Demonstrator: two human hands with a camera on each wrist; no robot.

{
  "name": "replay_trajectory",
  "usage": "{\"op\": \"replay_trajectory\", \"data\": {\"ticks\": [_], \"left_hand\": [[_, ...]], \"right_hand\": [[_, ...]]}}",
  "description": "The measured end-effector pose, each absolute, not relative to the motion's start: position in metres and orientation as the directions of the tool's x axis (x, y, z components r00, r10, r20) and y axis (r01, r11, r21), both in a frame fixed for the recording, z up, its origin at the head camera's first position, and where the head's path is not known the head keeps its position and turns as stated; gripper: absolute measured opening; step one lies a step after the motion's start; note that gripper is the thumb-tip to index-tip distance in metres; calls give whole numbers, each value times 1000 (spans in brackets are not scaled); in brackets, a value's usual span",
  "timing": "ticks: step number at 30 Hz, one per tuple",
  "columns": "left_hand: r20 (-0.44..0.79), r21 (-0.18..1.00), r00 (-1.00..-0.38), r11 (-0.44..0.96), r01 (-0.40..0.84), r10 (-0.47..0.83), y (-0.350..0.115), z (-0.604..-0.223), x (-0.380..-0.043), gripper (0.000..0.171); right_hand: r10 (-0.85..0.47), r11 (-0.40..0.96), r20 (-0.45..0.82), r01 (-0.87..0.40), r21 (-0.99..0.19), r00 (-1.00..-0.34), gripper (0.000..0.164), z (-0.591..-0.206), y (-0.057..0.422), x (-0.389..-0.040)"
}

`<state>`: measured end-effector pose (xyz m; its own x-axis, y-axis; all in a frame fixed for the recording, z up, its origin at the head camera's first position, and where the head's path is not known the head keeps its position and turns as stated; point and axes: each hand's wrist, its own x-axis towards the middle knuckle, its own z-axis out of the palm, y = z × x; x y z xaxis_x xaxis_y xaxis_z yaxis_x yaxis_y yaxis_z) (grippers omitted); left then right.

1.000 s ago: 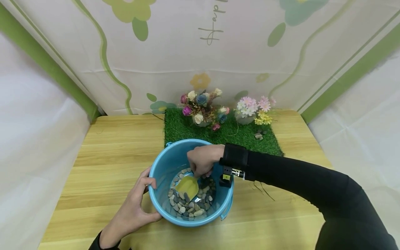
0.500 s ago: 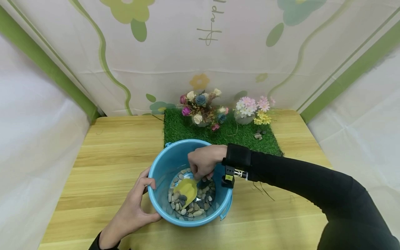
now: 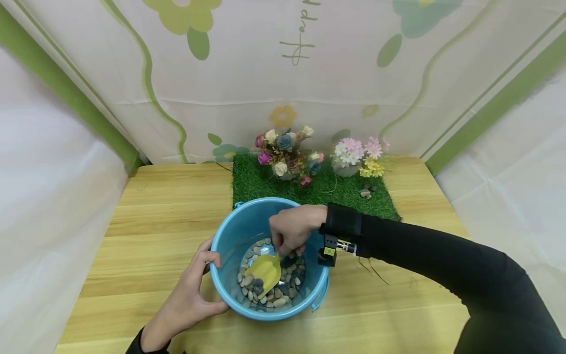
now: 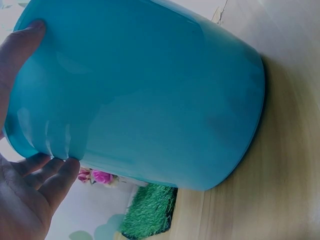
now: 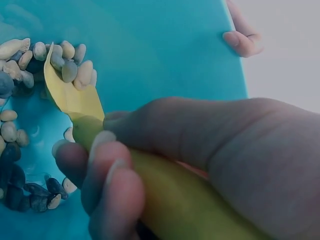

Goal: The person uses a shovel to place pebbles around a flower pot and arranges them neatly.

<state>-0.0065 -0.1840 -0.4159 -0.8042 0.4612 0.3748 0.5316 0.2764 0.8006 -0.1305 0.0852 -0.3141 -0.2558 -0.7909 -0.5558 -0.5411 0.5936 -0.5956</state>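
Note:
A light blue bucket stands on the wooden table, with grey, white and tan pebbles across its bottom. My left hand holds the bucket at its left side, index finger hooked over the rim and thumb against the outer wall. Inside the bucket, my right hand grips the handle of a yellow toy shovel. In the right wrist view, the thumb and fingers wrap the shovel's handle, and several pebbles lie on or against its blade. The left wrist view has the bucket's outer wall.
Behind the bucket lies a green artificial grass mat. On it stand a pot of mixed flowers, a pot of pink, white and yellow flowers and a few loose stones. A printed curtain hangs behind the table.
The shovel blade has slid slightly left and toward me, then a little right, among the pebbles. Some dark and light pebbles now sit at its blade. My right hand shifted slightly right; my left stayed.

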Motion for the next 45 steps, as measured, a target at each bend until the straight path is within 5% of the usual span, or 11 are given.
{"op": "replay_trajectory", "data": {"ticks": [13,45], "left_hand": [[366,800,-807,287,528,464,-183,-414,-7,73],[365,805,-808,280,524,462,-183,-414,-7,71]], "right_hand": [[-802,589,-551,-467,-659,-233,12,-314,87,-133],[-898,439,-421,-359,-824,-132,19,-305,105,-143]]}}
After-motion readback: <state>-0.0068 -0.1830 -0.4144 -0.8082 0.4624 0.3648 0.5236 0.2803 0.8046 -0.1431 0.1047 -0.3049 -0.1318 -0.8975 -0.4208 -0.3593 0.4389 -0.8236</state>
